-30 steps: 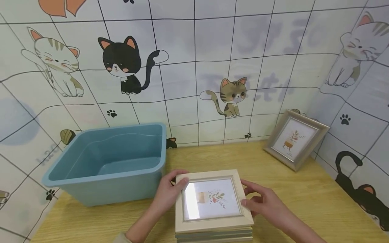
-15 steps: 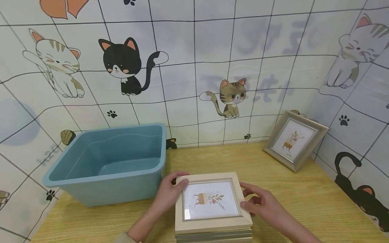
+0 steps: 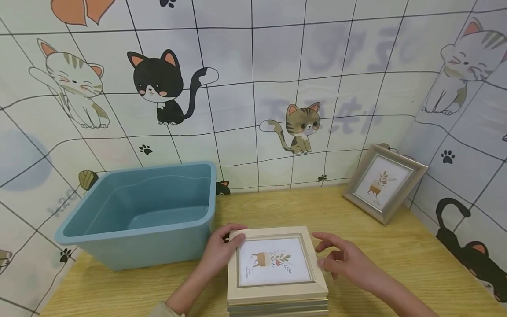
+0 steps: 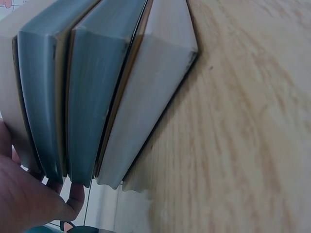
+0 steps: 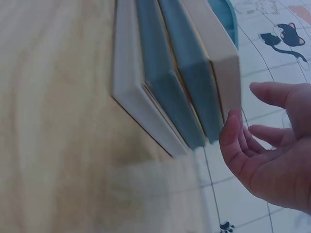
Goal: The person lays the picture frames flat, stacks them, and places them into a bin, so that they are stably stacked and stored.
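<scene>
Head view shows the left grip (image 3: 220, 249) holding stacked frames (image 3: 277, 266) (right grip (image 3: 345, 263) loosely parted beside them).

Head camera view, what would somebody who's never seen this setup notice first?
Probably the big blue tub on the left of the table, with cartoon cats printed on the wall behind it. Next, the stack of picture frames at the near middle, between the left hand and the right hand. A metallic-looking frame standing toward the table's far right corner would likely draw the eye too.
</scene>
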Demonstrator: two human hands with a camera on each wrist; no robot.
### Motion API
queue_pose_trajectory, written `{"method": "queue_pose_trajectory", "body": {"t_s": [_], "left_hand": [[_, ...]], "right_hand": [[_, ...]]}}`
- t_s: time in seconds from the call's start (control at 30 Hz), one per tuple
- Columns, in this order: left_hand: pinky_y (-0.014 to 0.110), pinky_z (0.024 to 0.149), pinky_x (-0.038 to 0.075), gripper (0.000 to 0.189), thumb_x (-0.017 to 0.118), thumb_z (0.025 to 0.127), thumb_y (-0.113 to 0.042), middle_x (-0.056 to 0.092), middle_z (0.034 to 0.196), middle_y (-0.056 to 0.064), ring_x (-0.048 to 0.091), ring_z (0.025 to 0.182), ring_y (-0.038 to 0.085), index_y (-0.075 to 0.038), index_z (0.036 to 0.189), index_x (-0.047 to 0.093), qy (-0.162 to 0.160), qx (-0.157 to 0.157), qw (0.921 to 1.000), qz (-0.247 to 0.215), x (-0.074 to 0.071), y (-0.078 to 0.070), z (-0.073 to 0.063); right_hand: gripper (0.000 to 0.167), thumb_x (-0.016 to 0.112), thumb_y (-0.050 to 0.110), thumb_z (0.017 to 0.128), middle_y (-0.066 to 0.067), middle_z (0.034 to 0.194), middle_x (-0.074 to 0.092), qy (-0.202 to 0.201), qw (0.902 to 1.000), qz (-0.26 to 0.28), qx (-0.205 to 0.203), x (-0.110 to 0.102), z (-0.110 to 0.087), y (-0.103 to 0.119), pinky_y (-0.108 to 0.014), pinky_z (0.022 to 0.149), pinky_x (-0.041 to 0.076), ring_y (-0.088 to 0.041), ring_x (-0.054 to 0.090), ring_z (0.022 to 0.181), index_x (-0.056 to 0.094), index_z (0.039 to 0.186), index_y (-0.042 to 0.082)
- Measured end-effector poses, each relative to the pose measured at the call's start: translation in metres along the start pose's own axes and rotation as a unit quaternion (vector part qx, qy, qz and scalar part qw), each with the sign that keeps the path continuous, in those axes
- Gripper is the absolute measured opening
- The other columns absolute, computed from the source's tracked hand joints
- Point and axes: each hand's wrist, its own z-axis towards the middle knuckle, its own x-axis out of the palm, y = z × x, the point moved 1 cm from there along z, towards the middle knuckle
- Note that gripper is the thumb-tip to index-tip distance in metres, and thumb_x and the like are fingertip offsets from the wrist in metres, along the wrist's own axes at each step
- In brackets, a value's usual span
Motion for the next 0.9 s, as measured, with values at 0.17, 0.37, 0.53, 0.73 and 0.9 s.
{"method": "queue_pose_trajectory", "body": {"t_s": [0.17, 0.37, 0.53, 0.73, 0.9], "left_hand": [[0.035, 0.08, 0.047, 0.022, 0.07, 0.098, -0.016, 0.067, 0.124, 0.006, 0.057, 0.094, 0.019, -0.011, 0.118, 0.076, 0.0, -0.005, 1.0, -0.005, 0.0, 0.0, 0.0], [0.037, 0.086, 0.047, 0.022, 0.069, 0.099, -0.016, 0.066, 0.132, 0.005, 0.056, 0.109, 0.021, -0.012, 0.119, 0.076, 0.003, -0.004, 1.0, -0.007, 0.0, 0.0, -0.001], [0.034, 0.083, 0.047, 0.023, 0.068, 0.099, -0.015, 0.066, 0.131, 0.006, 0.056, 0.103, 0.021, -0.011, 0.12, 0.075, 0.0, -0.008, 1.0, -0.006, -0.002, 0.001, -0.002], [0.032, 0.077, 0.049, 0.025, 0.069, 0.099, -0.016, 0.068, 0.122, 0.009, 0.059, 0.089, 0.019, -0.008, 0.123, 0.074, 0.006, -0.012, 0.9996, -0.023, -0.001, 0.002, -0.003], [0.032, 0.077, 0.05, 0.026, 0.069, 0.099, -0.018, 0.068, 0.119, 0.009, 0.062, 0.089, 0.02, -0.009, 0.123, 0.074, 0.008, -0.013, 0.9994, -0.031, 0.0, 0.002, -0.003]], "right_hand": [[0.058, 0.062, 0.001, 0.1, -0.019, 0.118, 0.054, -0.011, 0.996, -0.047, -0.076, -0.03, 0.003, 0.009, -0.033, 0.056, 0.052, -0.02, 0.06, 0.074, 0.041, 0.154, 0.002], [0.062, 0.061, -0.007, 0.098, 0.008, 0.118, 0.065, -0.104, 0.9712, -0.155, -0.148, -0.085, 0.004, 0.018, -0.029, 0.062, 0.056, -0.013, 0.066, 0.083, 0.047, 0.154, 0.016], [0.06, 0.063, 0.001, 0.101, 0.024, 0.124, 0.058, -0.188, 0.9452, -0.232, -0.131, -0.132, 0.004, 0.025, -0.013, 0.077, 0.05, 0.006, 0.059, 0.102, 0.042, 0.156, 0.011], [0.064, 0.064, 0.026, 0.104, -0.013, 0.149, 0.05, -0.287, 0.8988, -0.328, -0.049, -0.187, 0.01, 0.038, -0.007, 0.078, 0.039, -0.019, 0.056, 0.122, 0.037, 0.159, 0.011], [0.067, 0.059, 0.037, 0.105, -0.016, 0.163, 0.033, -0.342, 0.881, -0.326, -0.009, -0.225, 0.012, 0.043, -0.039, 0.11, 0.04, -0.053, 0.033, 0.141, 0.032, 0.162, 0.017]]}}
